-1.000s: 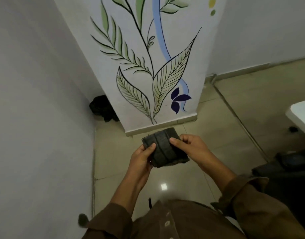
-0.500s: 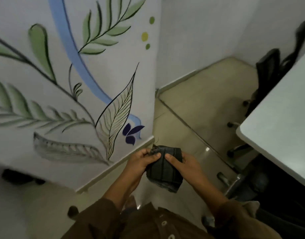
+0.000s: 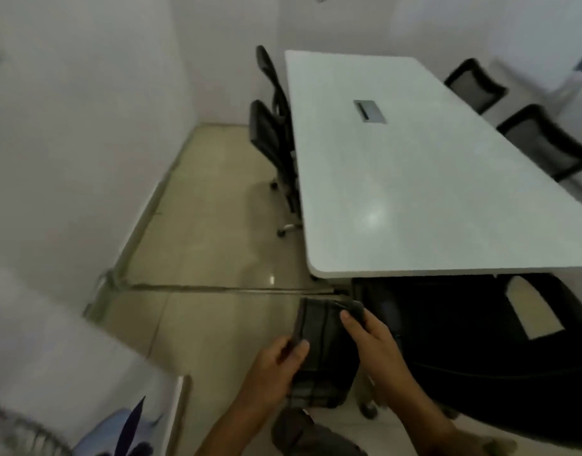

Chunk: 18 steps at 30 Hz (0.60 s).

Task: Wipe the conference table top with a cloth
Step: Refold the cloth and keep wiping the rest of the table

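A folded dark grey cloth (image 3: 326, 350) with darker stripes is held in front of me, above the floor. My left hand (image 3: 271, 370) pinches its lower left edge. My right hand (image 3: 372, 343) grips its upper right corner. The long white conference table (image 3: 414, 179) stretches ahead and to the right, its near edge just beyond the cloth. A grey cable hatch (image 3: 369, 110) is set in the middle of the top. The frame is blurred by motion.
Two black office chairs (image 3: 273, 139) stand along the table's left side, and two more (image 3: 539, 136) on its right. A black chair (image 3: 500, 350) sits at the near end, right of my hands. A painted pillar (image 3: 69, 390) is at lower left. Beige tile floor (image 3: 201, 225) lies left of the table.
The view has swung right from the painted pillar to the conference table, which now fills the upper right. Both hands still hold the folded cloth, now nearer the table's end.
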Available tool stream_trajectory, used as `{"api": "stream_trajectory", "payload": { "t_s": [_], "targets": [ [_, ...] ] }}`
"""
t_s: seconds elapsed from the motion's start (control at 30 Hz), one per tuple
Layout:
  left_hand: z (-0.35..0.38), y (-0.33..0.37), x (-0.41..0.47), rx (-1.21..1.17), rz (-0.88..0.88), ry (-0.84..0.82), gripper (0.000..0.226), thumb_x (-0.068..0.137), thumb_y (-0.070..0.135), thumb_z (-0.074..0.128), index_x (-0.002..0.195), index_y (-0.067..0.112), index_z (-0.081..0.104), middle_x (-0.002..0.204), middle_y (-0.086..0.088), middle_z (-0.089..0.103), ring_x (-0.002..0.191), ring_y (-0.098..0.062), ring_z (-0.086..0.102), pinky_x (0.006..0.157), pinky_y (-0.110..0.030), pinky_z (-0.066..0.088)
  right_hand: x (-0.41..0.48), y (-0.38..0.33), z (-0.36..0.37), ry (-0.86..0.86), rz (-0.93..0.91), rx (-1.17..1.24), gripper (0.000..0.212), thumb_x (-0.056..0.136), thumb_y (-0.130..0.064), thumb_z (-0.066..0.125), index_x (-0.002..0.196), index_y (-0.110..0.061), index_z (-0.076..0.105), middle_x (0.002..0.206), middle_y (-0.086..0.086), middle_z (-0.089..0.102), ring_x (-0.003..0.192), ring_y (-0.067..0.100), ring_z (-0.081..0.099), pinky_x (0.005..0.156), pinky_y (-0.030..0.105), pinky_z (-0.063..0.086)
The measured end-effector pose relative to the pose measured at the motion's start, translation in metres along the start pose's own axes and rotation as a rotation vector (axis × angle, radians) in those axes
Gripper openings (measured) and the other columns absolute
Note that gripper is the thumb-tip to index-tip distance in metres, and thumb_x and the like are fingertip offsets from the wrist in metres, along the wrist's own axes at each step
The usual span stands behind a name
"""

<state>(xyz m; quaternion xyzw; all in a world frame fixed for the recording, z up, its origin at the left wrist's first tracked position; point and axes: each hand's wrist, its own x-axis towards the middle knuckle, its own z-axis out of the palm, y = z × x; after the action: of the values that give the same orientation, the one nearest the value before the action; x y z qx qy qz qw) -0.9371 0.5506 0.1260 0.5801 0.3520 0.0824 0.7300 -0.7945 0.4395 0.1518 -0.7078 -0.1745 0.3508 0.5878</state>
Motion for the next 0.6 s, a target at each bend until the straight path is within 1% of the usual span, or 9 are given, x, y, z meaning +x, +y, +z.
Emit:
{"api": "stream_trajectory", "payload": {
  "t_s": [0.07, 0.2, 0.27, 0.3, 0.37, 0.43, 0.5, 0.53, 0.6],
  "targets": [
    [0.002, 0.003, 0.032, 0.075, 0.022, -0.089, 0.024, 0.089, 0.02, 0.07, 0.111, 0.014, 0.067, 0.099, 0.0, 0.077, 0.095, -0.013, 0.072, 0.078, -0.02, 0.053, 0.031, 0.003, -0.011, 0.069, 0.018, 0.034, 0.019, 0.099, -0.023, 0.056, 0.109, -0.019, 0.072, 0.106, 0.006, 0.075, 0.104, 0.023, 0.07, 0.092, 0.042, 0.056],
    [-0.012, 0.035, 0.113, 0.145, 0.07, -0.035, 0.02, 0.09, 0.001, 0.064, 0.103, 0.015, 0.07, 0.097, 0.001, 0.077, 0.091, -0.014, 0.072, 0.077, -0.021, 0.054, 0.105, -0.002, -0.021, 0.081, 0.042, 0.087, 0.015, 0.095, -0.019, 0.065, 0.107, -0.022, 0.074, 0.108, 0.006, 0.075, 0.106, 0.026, 0.07, 0.091, 0.045, 0.057],
    [-0.019, 0.068, 0.162, 0.192, 0.105, -0.021, 0.018, 0.089, 0.006, 0.068, 0.104, 0.016, 0.072, 0.099, -0.001, 0.077, 0.095, -0.018, 0.072, 0.085, -0.031, 0.055, 0.149, -0.014, -0.029, 0.075, 0.065, 0.127, 0.015, 0.094, -0.016, 0.066, 0.108, -0.019, 0.07, 0.104, 0.007, 0.075, 0.097, 0.025, 0.072, 0.076, 0.041, 0.06],
    [-0.019, 0.088, 0.19, 0.219, 0.128, -0.025, 0.017, 0.088, 0.009, 0.07, 0.104, 0.016, 0.072, 0.098, -0.002, 0.077, 0.094, -0.016, 0.072, 0.087, -0.032, 0.055, 0.173, -0.022, -0.034, 0.082, 0.067, 0.153, 0.015, 0.094, -0.014, 0.066, 0.109, -0.015, 0.067, 0.102, 0.008, 0.074, 0.09, 0.023, 0.073, 0.066, 0.035, 0.06],
    [-0.014, 0.122, 0.231, 0.306, 0.21, 0.037, 0.017, 0.09, 0.007, 0.068, 0.104, 0.018, 0.069, 0.093, 0.004, 0.074, 0.086, -0.003, 0.07, 0.079, -0.016, 0.053, 0.207, -0.035, -0.045, 0.123, 0.076, 0.18, 0.017, 0.094, -0.012, 0.065, 0.111, -0.01, 0.062, 0.105, 0.011, 0.071, 0.088, 0.023, 0.072, 0.059, 0.03, 0.057],
    [0.002, 0.15, 0.278, 0.455, 0.293, 0.15, 0.014, 0.094, 0.013, 0.063, 0.104, 0.023, 0.065, 0.09, 0.014, 0.067, 0.081, 0.002, 0.064, 0.067, -0.006, 0.046, 0.245, -0.034, -0.064, 0.223, 0.128, 0.171, 0.023, 0.095, -0.013, 0.065, 0.117, -0.008, 0.057, 0.117, 0.014, 0.066, 0.098, 0.027, 0.069, 0.063, 0.03, 0.058],
    [0.015, 0.164, 0.319, 0.578, 0.319, 0.232, 0.014, 0.097, 0.021, 0.058, 0.109, 0.024, 0.064, 0.09, 0.014, 0.063, 0.08, 0.0, 0.058, 0.064, -0.01, 0.041, 0.272, -0.02, -0.083, 0.307, 0.204, -0.015, 0.04, 0.096, -0.018, 0.065, 0.131, -0.01, 0.046, 0.129, 0.01, 0.058, 0.111, 0.028, 0.062, 0.076, 0.03, 0.056],
    [0.019, 0.164, 0.336, 0.648, 0.346, 0.238, 0.017, 0.098, 0.023, 0.056, 0.112, 0.022, 0.064, 0.094, 0.011, 0.063, 0.082, -0.004, 0.058, 0.066, -0.014, 0.041, 0.28, -0.011, -0.092, 0.322, 0.257, -0.189, 0.052, 0.095, -0.021, 0.065, 0.139, -0.01, 0.039, 0.132, 0.008, 0.054, 0.119, 0.03, 0.057, 0.086, 0.032, 0.051],
    [0.036, 0.154, 0.373, 0.848, 0.418, 0.077, 0.023, 0.098, 0.025, 0.055, 0.119, 0.022, 0.063, 0.111, 0.006, 0.063, 0.097, -0.01, 0.058, 0.079, -0.019, 0.041, 0.293, 0.009, -0.112, 0.352, 0.357, -0.44, 0.068, 0.095, -0.026, 0.065, 0.149, -0.008, 0.027, 0.146, 0.015, 0.044, 0.132, 0.032, 0.047, 0.104, 0.037, 0.041]
  ]
}}
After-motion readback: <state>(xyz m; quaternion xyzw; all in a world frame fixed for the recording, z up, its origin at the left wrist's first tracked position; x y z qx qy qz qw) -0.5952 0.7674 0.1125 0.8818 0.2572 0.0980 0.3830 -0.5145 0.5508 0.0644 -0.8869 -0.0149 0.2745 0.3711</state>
